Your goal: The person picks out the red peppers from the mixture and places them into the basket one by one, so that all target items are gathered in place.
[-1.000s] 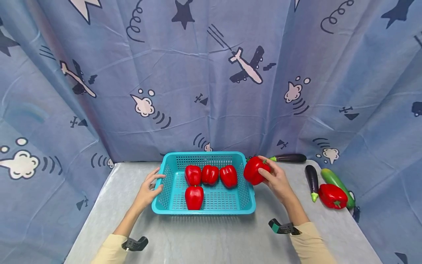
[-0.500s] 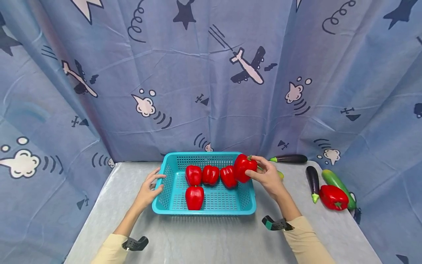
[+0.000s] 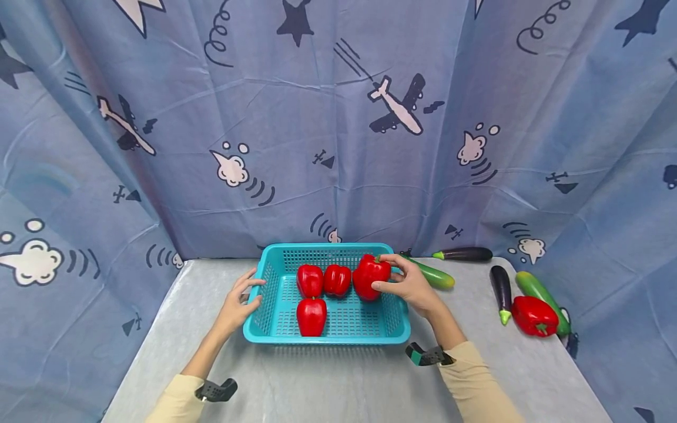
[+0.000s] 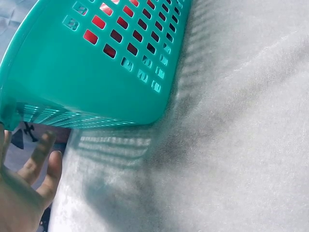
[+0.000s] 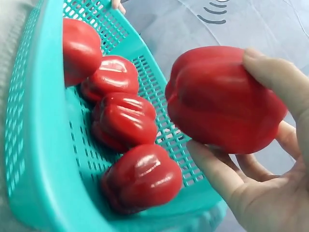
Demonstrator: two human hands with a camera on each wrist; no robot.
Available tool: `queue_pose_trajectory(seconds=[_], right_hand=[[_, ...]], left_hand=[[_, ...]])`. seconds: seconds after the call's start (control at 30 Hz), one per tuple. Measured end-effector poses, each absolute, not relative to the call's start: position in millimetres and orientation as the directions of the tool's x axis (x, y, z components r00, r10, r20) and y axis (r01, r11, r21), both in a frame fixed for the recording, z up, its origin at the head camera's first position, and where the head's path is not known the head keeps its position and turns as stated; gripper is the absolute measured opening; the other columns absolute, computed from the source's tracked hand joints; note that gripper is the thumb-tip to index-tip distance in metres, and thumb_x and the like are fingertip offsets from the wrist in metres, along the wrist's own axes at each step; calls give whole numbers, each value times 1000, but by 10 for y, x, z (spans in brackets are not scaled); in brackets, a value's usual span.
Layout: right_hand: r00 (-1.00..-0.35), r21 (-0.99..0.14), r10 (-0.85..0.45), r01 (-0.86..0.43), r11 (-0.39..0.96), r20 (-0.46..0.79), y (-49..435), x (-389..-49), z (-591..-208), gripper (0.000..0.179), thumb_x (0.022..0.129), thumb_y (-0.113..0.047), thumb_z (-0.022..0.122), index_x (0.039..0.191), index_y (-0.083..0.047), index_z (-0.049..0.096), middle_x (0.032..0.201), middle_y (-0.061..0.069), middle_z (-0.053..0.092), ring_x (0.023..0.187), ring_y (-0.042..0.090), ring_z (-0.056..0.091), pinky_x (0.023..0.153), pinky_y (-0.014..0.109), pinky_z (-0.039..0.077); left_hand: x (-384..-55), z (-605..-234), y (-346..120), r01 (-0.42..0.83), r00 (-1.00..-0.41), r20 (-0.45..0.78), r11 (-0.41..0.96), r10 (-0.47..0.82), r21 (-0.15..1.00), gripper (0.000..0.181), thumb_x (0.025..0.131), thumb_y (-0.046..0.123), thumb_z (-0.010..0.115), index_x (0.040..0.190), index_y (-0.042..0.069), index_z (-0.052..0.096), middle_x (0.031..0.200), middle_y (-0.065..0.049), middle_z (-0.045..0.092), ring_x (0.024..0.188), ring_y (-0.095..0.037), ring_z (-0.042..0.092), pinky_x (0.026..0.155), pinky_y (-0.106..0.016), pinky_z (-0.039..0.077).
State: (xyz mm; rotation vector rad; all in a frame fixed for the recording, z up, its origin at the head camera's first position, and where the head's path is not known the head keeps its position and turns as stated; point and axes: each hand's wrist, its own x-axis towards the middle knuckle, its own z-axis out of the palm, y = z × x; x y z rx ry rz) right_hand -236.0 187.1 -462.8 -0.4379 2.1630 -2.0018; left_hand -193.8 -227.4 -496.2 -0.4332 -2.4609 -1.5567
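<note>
My right hand (image 3: 414,286) grips a red bell pepper (image 5: 224,99) between thumb and fingers, over the right part of the turquoise basket (image 3: 328,340). In the head view the held pepper (image 3: 371,273) overlaps another pepper beneath; the right wrist view shows it raised above those in the basket. Several red bell peppers lie inside, among them a front one (image 3: 311,317) and two behind it, left (image 3: 309,281) and middle (image 3: 337,280). My left hand (image 3: 236,305) rests at the basket's left rim with spread, relaxed fingers, some reaching over the edge.
Right of the basket lie a cucumber (image 3: 436,276) and an eggplant (image 3: 468,254). Farther right are another eggplant (image 3: 500,288), a red bell pepper (image 3: 534,315) and a second cucumber (image 3: 539,289). A patterned blue curtain (image 3: 296,147) hangs behind the grey-white table (image 3: 328,388).
My right hand has carried the pepper leftward from outside the basket's right rim to above its right part, uncovering the cucumber behind. The left hand has stayed at the rim.
</note>
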Motion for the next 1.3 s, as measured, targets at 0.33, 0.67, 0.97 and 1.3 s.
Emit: queue_pose_trajectory(seconds=[0.33, 0.67, 0.97, 1.3], right_hand=[[-953, -985, -270, -160, 71, 136, 1636, -2419, -4716, 54, 89, -8, 80, 138, -6, 56, 138, 20, 52, 114, 43, 59, 89, 50, 55], [-960, -981, -246, -166, 100, 138, 1468, -2430, -4759, 47, 88, -15, 83, 131, -10, 64, 133, 16, 55, 106, 43, 63, 85, 47, 57], [-951, -978, -293, -151, 143, 104, 1391, -2412, -4778, 50, 88, -12, 81, 134, -5, 62, 134, 19, 58, 118, 42, 57, 88, 46, 56], [-949, -978, -303, -144, 149, 93, 1318, -2317, -4743, 46, 89, -6, 78, 131, 4, 62, 130, 25, 58, 112, 45, 59, 85, 44, 57]], left_hand=[[-1937, -4957, -2272, 354, -935, 325, 395, 140, 848, 31, 93, -15, 62, 124, -14, 61, 153, -38, 29, 131, -54, 41, 89, -61, 49], [-1936, -4971, -2278, 356, -934, 329, 400, 137, 844, 31, 93, -14, 62, 124, -14, 61, 153, -37, 30, 131, -54, 41, 88, -58, 50], [-1958, -4991, -2281, 337, -942, 310, 380, 131, 861, 33, 92, -16, 62, 125, -13, 61, 154, -35, 29, 130, -52, 43, 88, -56, 51], [-1956, -4985, -2282, 348, -938, 320, 371, 137, 861, 33, 92, -17, 61, 125, -15, 60, 153, -38, 27, 134, -54, 38, 90, -65, 46]])
